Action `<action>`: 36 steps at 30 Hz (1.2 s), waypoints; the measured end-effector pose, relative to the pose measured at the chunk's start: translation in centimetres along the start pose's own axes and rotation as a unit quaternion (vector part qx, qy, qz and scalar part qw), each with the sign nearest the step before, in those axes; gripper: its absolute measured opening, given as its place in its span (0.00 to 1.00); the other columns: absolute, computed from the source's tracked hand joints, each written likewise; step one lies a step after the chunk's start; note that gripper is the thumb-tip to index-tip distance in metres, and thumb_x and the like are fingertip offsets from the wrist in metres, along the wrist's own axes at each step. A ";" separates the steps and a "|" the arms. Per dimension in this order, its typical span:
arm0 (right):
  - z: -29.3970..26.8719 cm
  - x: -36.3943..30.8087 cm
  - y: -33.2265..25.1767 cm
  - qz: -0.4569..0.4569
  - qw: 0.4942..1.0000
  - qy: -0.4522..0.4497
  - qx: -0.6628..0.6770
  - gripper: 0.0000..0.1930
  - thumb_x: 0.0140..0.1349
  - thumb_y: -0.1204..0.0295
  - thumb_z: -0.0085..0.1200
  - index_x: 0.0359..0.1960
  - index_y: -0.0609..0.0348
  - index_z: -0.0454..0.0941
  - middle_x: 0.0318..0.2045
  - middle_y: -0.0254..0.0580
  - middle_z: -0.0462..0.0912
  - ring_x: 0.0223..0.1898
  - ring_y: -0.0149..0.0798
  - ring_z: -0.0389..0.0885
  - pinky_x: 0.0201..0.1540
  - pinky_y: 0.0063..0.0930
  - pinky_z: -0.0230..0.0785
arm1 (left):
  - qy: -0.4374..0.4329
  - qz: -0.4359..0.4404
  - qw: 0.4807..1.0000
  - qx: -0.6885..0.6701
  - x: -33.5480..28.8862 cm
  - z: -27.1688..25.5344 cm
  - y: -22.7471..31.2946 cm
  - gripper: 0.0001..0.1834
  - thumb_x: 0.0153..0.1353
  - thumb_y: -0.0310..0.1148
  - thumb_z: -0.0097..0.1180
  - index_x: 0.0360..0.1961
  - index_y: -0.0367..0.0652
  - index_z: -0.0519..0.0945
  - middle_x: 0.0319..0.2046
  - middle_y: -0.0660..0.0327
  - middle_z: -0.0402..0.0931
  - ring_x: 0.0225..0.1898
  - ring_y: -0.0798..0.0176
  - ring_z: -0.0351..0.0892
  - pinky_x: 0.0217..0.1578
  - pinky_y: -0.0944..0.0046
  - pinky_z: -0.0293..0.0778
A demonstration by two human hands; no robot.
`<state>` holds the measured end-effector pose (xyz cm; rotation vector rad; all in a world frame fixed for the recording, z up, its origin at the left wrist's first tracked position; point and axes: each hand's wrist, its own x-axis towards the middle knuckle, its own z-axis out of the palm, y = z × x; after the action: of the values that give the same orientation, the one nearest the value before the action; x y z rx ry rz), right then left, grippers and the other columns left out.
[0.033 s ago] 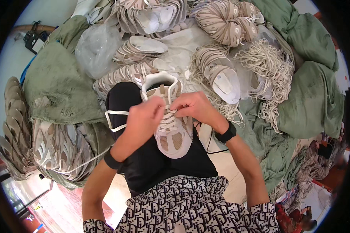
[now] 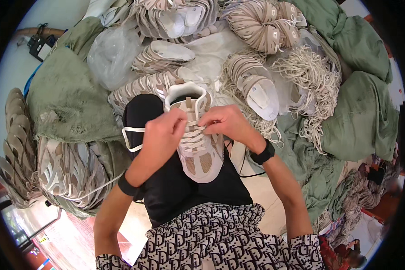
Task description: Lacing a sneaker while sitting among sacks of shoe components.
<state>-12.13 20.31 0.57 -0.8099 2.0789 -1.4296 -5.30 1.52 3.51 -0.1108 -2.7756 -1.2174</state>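
Note:
A beige and off-white sneaker rests across my lap, toe toward me and its opening away. Its flat white shoelace crosses the lower eyelets in several rows. My left hand is closed in a pinch left of the tongue, and a loop of lace hangs out past its left side. At the right eyelet edge, my right hand pinches the lace with thumb and forefinger. Both sets of fingertips are close together over the shoe's upper; the exact grip of the left ones is partly hidden.
Stacks of nested shoe uppers lie beyond the shoe. A heap of loose laces spreads at the right. Green cloth sacks flank both sides, and a clear plastic bag sits at the far left.
My left hand has shifted slightly left, away from the tongue, showing more of the lacing. My right hand and the sneaker have hardly moved.

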 end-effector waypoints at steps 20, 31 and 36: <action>-0.3 2.1 -1.7 -0.128 0.940 -0.060 -0.312 0.01 0.42 0.72 0.53 0.17 0.53 0.76 0.16 0.39 0.76 0.20 0.42 0.77 0.22 0.35 0.68 | -0.217 -0.036 0.969 0.110 3.7 -0.9 -0.4 0.07 0.50 0.32 0.54 0.28 0.40 0.80 0.23 0.51 0.76 0.27 0.49 0.77 0.30 0.58 0.71; 0.4 2.4 -1.1 -0.117 0.918 -0.084 -0.370 0.03 0.42 0.73 0.52 0.17 0.57 0.77 0.16 0.43 0.78 0.19 0.45 0.77 0.21 0.35 0.68 | -0.230 -0.008 0.959 0.166 3.6 -0.4 -0.7 0.07 0.46 0.33 0.56 0.25 0.41 0.79 0.22 0.52 0.76 0.28 0.50 0.77 0.30 0.55 0.71; -0.5 1.7 0.3 0.063 0.991 -0.098 0.068 0.04 0.40 0.79 0.58 0.20 0.64 0.76 0.16 0.30 0.74 0.20 0.21 0.67 0.24 0.16 0.60 | -0.228 0.027 0.945 0.232 3.6 0.1 -0.6 0.05 0.47 0.31 0.53 0.23 0.42 0.78 0.20 0.54 0.76 0.26 0.49 0.77 0.28 0.53 0.72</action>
<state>-13.67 19.52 0.39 -0.7195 1.8308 -1.3512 -8.91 1.28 3.40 -0.4750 -3.3407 -0.5407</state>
